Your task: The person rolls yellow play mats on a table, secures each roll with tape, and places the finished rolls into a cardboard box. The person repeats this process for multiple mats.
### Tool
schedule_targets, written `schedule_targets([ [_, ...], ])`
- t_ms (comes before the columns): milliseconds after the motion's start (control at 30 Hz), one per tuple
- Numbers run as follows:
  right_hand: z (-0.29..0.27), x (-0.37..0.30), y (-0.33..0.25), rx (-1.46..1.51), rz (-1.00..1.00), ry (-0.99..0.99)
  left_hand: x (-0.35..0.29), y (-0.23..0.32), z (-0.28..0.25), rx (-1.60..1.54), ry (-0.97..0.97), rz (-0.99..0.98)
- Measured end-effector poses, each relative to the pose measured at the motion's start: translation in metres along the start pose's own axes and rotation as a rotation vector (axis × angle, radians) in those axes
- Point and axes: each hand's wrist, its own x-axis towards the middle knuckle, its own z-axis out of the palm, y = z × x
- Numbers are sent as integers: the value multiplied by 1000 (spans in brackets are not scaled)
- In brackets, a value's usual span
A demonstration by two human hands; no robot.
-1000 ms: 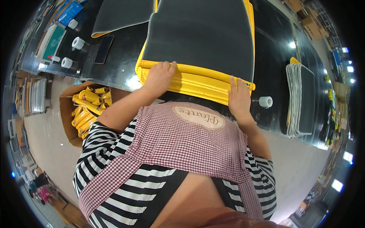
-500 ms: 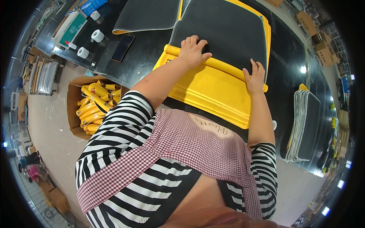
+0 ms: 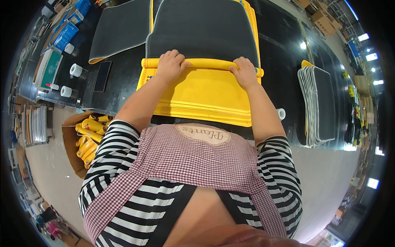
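As we look down past a checked apron, a carton of yellow tubes stands on the floor at left; ahead, a stack of yellow mats lies by the near edge of a black table; across the stack's far part runs a yellow roll; our left hand and right hand are both closed over it, well apart; we find a phone leftward, grey-edged mats piled rightward; beyond the roll spreads a black sheet.
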Motion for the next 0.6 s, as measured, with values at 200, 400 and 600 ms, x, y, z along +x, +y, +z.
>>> schedule_targets([
  [200,-26,-15,-26,-94,-64,-120,-8,8,-39,13,-242,18],
  [400,-20,-120,-76,-14,-13,-64,-95,18,-77,-55,-314,134],
  [600,-27,-149,-100,174,0,46,-118,22,-97,-144,-323,78],
])
